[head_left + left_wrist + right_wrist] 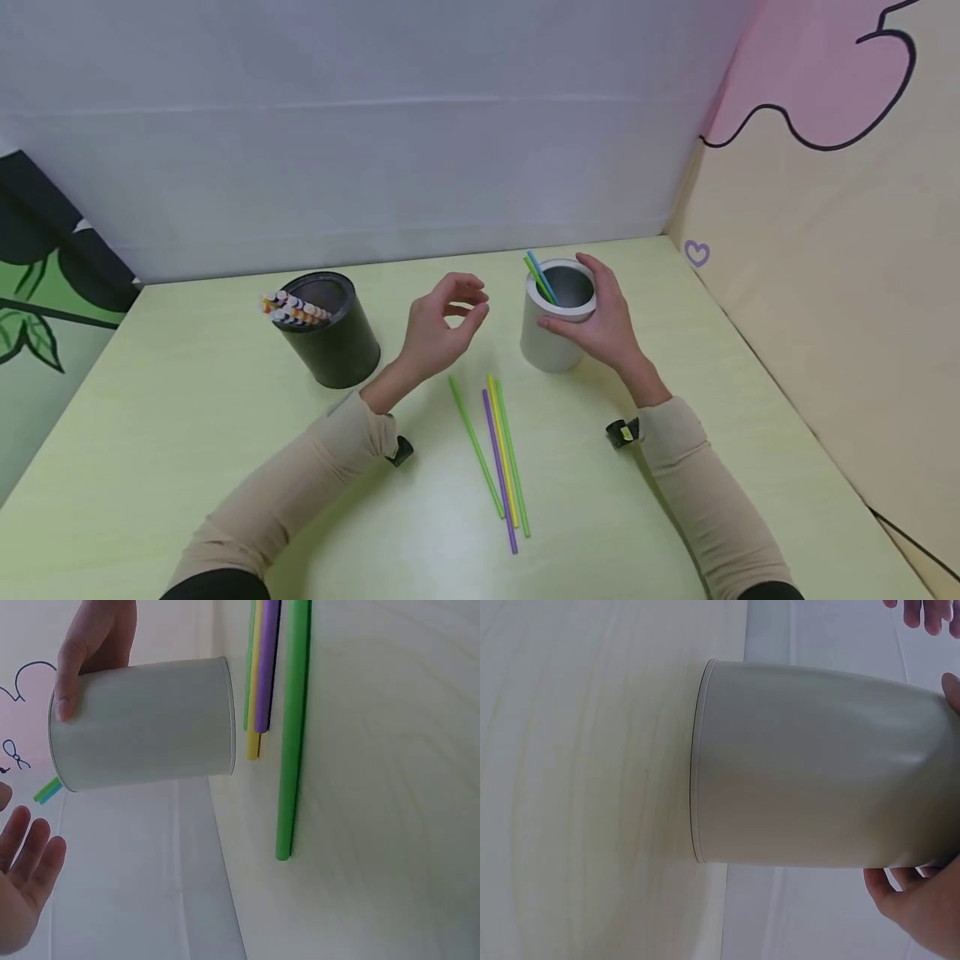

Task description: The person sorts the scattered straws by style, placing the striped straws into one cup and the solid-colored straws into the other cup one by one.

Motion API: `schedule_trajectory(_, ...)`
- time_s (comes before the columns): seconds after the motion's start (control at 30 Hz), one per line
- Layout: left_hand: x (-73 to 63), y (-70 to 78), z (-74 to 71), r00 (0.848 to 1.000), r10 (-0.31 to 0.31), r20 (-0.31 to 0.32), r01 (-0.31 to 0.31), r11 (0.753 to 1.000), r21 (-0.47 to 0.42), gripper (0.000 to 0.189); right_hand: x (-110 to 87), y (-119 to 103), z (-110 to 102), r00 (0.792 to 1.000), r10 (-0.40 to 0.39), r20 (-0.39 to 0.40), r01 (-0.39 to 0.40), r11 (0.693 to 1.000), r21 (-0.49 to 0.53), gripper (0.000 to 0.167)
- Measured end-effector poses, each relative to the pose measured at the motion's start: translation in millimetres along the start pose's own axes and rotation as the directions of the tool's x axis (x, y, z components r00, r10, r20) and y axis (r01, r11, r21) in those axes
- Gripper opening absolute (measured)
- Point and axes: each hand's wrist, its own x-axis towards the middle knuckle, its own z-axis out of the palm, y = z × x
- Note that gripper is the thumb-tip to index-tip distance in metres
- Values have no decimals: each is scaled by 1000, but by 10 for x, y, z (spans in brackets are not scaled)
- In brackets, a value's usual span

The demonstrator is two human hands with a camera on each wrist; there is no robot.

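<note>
A white canister point(553, 343) stands upright on the table, with a green straw point(538, 279) and a blue straw point(544, 275) leaning out of its mouth. My right hand point(603, 329) grips it near the rim, thumb in front and fingers behind on the right side. To its left, my left hand point(446, 325) hovers over the table, fingers loosely bent, holding nothing and apart from the canister. Below the hands lie loose straws: a purple straw point(500, 475), a yellow straw point(504, 458) and two green ones, the left one point(291, 765) nearest in the left wrist view.
A black canister point(337, 346) stands at the left, holding several striped straws point(296, 309) that lean over its left rim. The pale table point(187, 433) meets a white sheet point(390, 183) at the back and a painted wall point(825, 275) at the right.
</note>
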Motion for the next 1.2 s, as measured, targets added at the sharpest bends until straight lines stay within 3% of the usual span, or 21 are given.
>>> schedule_trajectory(0.17,-116,75,-59,989,45,139,-52,998,47,23,1,6,6,1000,2,-5,-2,1000,4,99)
schedule_trajectory(0.23,-160,106,-85,976,66,210,-83,994,72,22,7,3,3,1000,3,-4,-3,1000,8,99)
schedule_trajectory(0.3,-203,135,-109,952,94,291,-127,987,99,22,16,-1,-4,1000,4,-4,-4,1000,9,99)
schedule_trajectory(0.37,-248,162,-128,915,125,383,-182,976,118,22,21,-4,-8,1000,5,-4,-5,1000,11,99)
schedule_trajectory(0.47,-325,193,-146,837,156,524,-258,958,127,23,21,-12,-14,1000,5,-5,-4,1000,19,99)
schedule_trajectory(0.6,-450,219,-138,721,145,678,-329,933,150,25,18,0,-8,1000,1,-7,-1,1000,20,99)
schedule_trajectory(0.7,-538,253,-121,658,113,744,-354,919,174,23,10,15,3,1000,1,-8,-1,1000,18,99)
schedule_trajectory(0.9,-631,314,-92,570,92,816,-418,888,192,20,11,16,11,1000,6,-4,-6,1000,11,99)
schedule_trajectory(1.07,-692,351,-70,497,99,862,-497,847,190,19,12,13,7,1000,4,-6,-4,1000,5,99)
schedule_trajectory(1.2,-759,395,-48,450,105,887,-560,807,188,19,8,12,3,1000,4,-5,-4,1000,1,99)
